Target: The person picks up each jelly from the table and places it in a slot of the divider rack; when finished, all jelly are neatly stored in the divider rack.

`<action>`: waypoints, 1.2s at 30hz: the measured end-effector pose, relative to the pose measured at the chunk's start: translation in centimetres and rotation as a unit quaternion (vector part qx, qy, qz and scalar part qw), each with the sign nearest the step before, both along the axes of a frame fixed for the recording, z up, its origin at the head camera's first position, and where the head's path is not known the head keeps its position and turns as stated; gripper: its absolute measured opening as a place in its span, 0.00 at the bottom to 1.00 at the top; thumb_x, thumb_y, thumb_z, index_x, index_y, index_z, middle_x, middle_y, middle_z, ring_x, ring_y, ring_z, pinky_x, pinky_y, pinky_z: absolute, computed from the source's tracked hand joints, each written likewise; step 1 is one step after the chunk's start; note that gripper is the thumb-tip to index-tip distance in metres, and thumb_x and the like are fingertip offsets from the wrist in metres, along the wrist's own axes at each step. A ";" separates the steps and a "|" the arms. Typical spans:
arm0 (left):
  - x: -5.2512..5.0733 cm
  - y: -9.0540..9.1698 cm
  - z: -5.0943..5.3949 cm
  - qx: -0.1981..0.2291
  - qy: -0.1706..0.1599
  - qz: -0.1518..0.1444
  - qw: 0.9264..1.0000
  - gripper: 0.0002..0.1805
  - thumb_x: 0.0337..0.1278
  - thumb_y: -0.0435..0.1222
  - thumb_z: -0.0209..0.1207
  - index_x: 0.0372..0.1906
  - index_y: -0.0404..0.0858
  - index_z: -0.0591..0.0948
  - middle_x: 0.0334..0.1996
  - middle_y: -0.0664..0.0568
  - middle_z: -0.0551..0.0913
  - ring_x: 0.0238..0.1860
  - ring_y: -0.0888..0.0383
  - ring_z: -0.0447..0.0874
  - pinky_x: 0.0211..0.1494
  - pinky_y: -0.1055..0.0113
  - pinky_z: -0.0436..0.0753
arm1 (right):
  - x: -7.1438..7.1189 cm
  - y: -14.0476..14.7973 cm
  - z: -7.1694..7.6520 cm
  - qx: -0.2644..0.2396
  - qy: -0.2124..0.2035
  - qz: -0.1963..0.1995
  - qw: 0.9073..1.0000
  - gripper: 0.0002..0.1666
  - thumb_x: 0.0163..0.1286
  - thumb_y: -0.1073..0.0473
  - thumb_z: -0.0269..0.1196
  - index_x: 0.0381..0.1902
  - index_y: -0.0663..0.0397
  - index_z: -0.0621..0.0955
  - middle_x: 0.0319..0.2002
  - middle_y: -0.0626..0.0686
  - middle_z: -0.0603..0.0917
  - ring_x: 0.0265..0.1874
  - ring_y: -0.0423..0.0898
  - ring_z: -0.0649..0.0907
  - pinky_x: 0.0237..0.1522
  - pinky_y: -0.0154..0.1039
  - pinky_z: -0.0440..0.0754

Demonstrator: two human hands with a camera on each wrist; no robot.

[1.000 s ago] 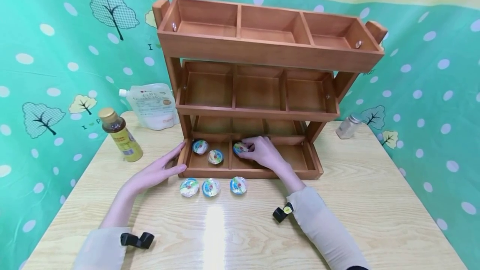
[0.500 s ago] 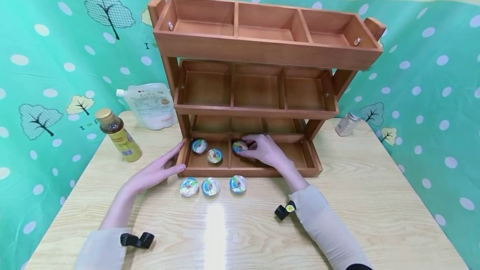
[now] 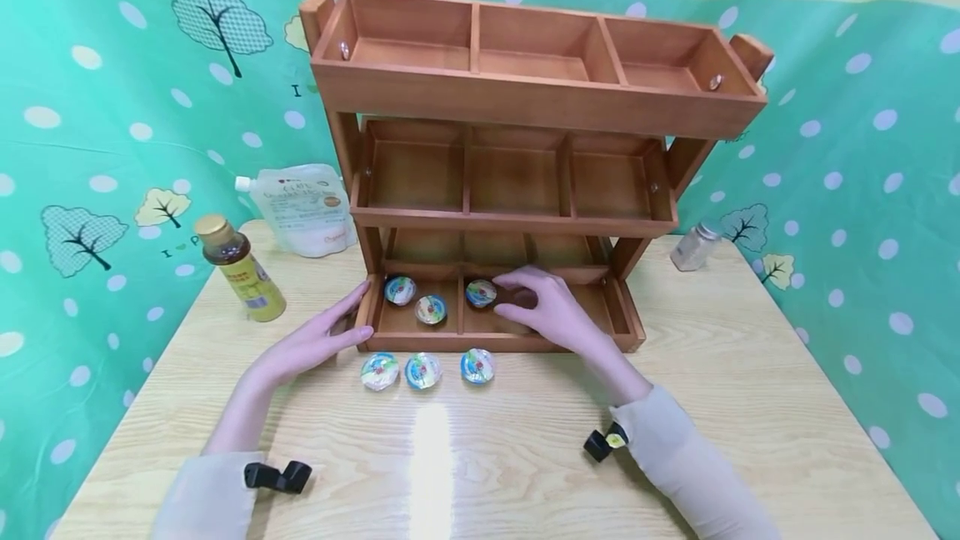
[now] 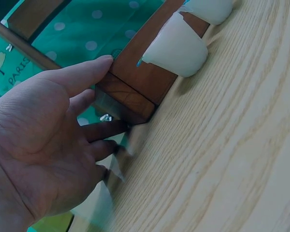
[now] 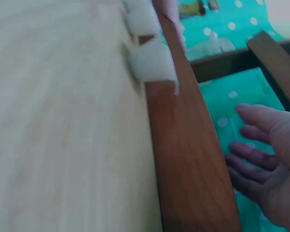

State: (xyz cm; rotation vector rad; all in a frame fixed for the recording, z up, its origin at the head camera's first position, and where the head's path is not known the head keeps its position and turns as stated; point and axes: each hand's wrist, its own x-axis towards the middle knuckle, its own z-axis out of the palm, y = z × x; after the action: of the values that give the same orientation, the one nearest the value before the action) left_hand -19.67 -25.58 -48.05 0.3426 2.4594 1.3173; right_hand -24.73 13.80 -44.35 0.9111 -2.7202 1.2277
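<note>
My left hand (image 3: 315,346) rests its fingers against the left end of the wooden rack (image 3: 525,100), at the lowest tray (image 3: 547,342). Its fingers are extended, as the left wrist view also shows. Over that tray's middle compartment is my right hand (image 3: 553,312), fingers parted and holding nothing, just right of a small jelly cup (image 3: 480,293) with a printed lid. Two more jelly cups sit in the left compartment, one at the back (image 3: 400,291) and one nearer (image 3: 431,309). In front of the rack, three jelly cups (image 3: 379,371) (image 3: 423,371) (image 3: 477,366) stand on the table.
To the rack's left are a yellow-labelled bottle (image 3: 243,269) with a gold cap and a white spouted pouch (image 3: 303,211). A small glass jar (image 3: 696,247) stands to its right. Two more divided tiers rise above the lowest tray. A green patterned cloth (image 3: 97,148) hangs behind.
My right hand has let go of the jelly cup in the middle compartment and moved slightly right. The left hand stays at the rack's end.
</note>
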 end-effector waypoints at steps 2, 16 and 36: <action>0.0 0.0 -0.1 0.000 0.000 0.000 1.000 0.44 0.76 0.52 0.54 0.84 0.58 0.42 0.86 0.47 0.40 0.84 0.33 0.38 0.81 0.29 0.48 | 0.8 0.1 0.1 -0.009 0.017 0.011 1.000 0.24 0.67 0.52 0.72 0.59 0.53 0.85 0.55 0.54 0.87 0.55 0.55 0.86 0.58 0.55 0.85; -0.3 0.0 -0.2 -0.005 -0.004 -0.001 1.000 0.44 0.76 0.54 0.53 0.84 0.58 0.42 0.86 0.44 0.40 0.84 0.33 0.38 0.81 0.29 0.48 | 5.5 0.1 -0.2 -0.034 0.067 0.092 0.993 0.22 0.65 0.62 0.73 0.57 0.52 0.85 0.52 0.53 0.89 0.50 0.49 0.89 0.52 0.45 0.89; -0.1 -0.2 -0.1 -0.006 -0.008 0.003 1.000 0.44 0.75 0.55 0.53 0.84 0.59 0.41 0.85 0.42 0.40 0.84 0.31 0.38 0.80 0.28 0.48 | 7.4 -1.1 -1.2 0.130 0.060 0.041 0.989 0.35 0.60 0.46 0.77 0.62 0.54 0.84 0.55 0.51 0.90 0.54 0.45 0.89 0.56 0.43 0.88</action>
State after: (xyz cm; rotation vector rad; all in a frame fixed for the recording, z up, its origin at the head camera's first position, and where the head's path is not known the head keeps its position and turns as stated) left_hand -19.81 -25.77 -48.14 0.3207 2.4568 1.3010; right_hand -17.31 12.70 -45.53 1.0908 -2.8145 0.8085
